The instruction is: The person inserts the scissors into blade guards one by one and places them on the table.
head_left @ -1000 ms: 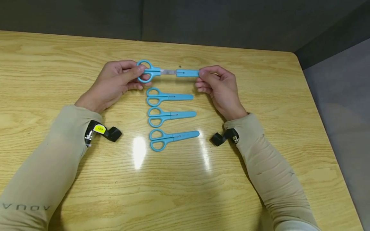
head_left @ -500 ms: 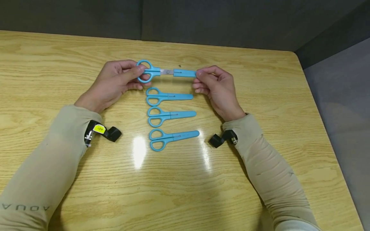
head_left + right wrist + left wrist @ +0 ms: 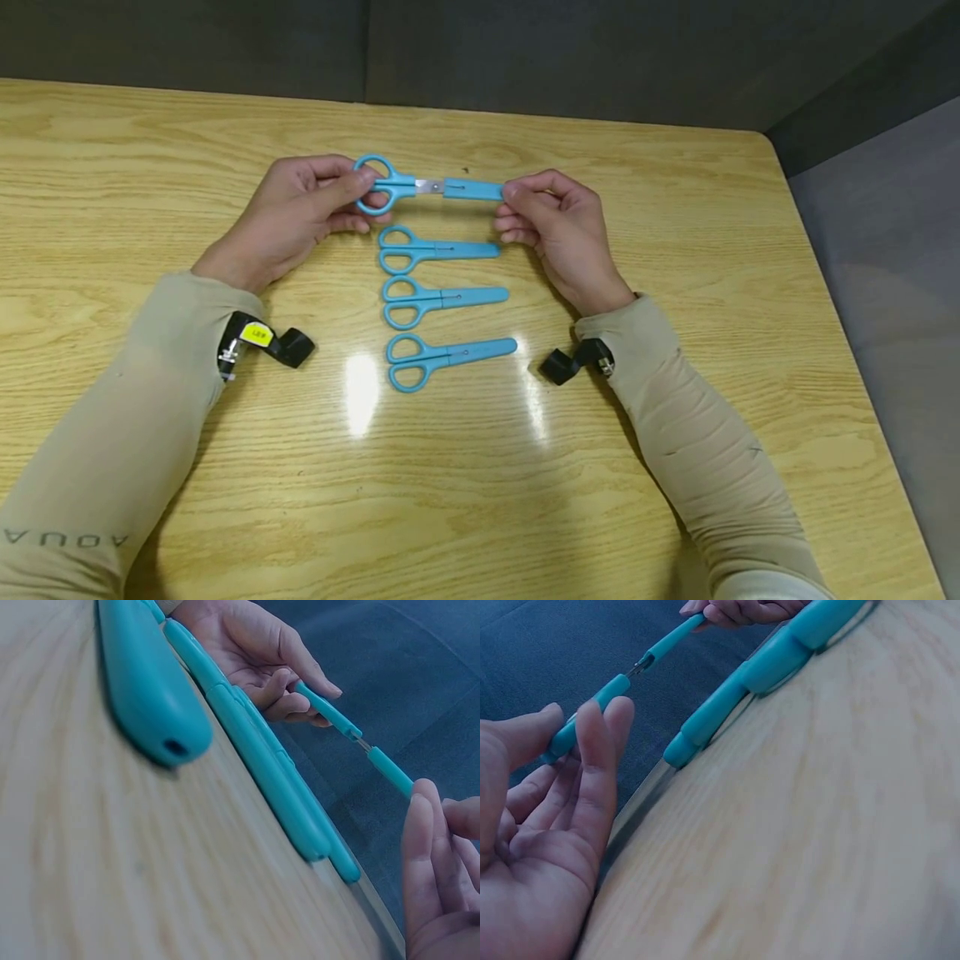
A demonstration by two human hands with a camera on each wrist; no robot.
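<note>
At the far end of the desk [image 3: 675,217], the left hand [image 3: 296,212] is gripping the scissors [image 3: 386,185] by their handles while the right hand [image 3: 558,221] is pinching the blue blade cover [image 3: 472,190], which wants sliding straight along the bare blade.

Blue scissors [image 3: 390,185], cap [image 3: 472,190] partly on blades

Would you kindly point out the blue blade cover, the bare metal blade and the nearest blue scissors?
blue blade cover [image 3: 472,190], head view, its middle.
bare metal blade [image 3: 430,187], head view, exposed strip.
nearest blue scissors [image 3: 450,357], head view, near pivot.

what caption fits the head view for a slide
Two hands hold scissors and blade cover above three capped pairs.
</note>
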